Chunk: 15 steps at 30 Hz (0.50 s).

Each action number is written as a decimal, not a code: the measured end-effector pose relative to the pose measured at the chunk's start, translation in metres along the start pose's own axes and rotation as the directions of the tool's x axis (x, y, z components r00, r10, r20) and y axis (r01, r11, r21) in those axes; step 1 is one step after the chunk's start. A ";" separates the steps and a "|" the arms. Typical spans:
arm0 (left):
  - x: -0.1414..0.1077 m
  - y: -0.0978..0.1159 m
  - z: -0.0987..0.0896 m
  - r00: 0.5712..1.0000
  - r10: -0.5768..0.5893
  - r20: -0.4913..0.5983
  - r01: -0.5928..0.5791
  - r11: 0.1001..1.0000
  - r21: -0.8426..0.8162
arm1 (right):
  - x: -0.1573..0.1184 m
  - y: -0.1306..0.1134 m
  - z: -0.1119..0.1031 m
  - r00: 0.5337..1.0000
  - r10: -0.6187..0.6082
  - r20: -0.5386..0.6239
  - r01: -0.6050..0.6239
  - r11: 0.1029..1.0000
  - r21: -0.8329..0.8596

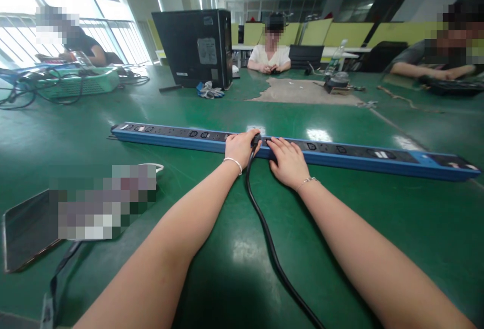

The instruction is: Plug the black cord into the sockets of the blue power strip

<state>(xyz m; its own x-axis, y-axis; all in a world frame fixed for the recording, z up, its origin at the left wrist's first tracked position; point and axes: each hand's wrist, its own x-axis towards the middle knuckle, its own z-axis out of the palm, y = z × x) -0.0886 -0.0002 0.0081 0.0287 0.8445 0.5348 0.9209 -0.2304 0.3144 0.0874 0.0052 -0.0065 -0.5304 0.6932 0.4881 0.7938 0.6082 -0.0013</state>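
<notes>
A long blue power strip [351,161] with black sockets lies across the green table in front of me. Near its middle, my left hand [239,148] grips a black plug [256,140] at the sockets; whether its pins are fully seated is hidden. From that plug a black power cord [266,230] runs down toward me and out of the bottom of the view. Just to the right, my right hand [289,161] rests on the strip with fingers stretched over its top, holding nothing.
To the left lie a phone [28,230] and a blurred badge with a lanyard [62,268]. Farther back stand a black computer case [192,49], a glove [210,90] and a green basket [79,84] with cables. Three people [270,54] sit around the table.
</notes>
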 end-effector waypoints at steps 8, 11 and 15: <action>0.007 -0.008 -0.007 0.969 -0.139 -0.202 0.095 0.972 -0.213 | 0.000 0.002 -0.001 1.000 0.003 -0.007 -0.002 1.000 0.031; 0.012 -0.029 -0.021 0.921 -0.243 -0.305 0.162 0.950 -0.268 | 0.001 0.002 -0.001 1.000 0.001 -0.007 0.000 0.999 0.036; 0.011 -0.075 -0.039 0.879 -0.345 -0.330 0.270 0.929 -0.253 | 0.001 0.002 -0.001 1.000 0.008 -0.008 -0.008 0.999 0.043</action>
<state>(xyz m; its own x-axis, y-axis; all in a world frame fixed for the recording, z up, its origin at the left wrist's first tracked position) -0.1728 0.0073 0.0206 -0.4208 0.6623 0.6200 0.7650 -0.1083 0.6349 0.0892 0.0067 -0.0057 -0.5212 0.6951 0.4951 0.7846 0.6185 -0.0424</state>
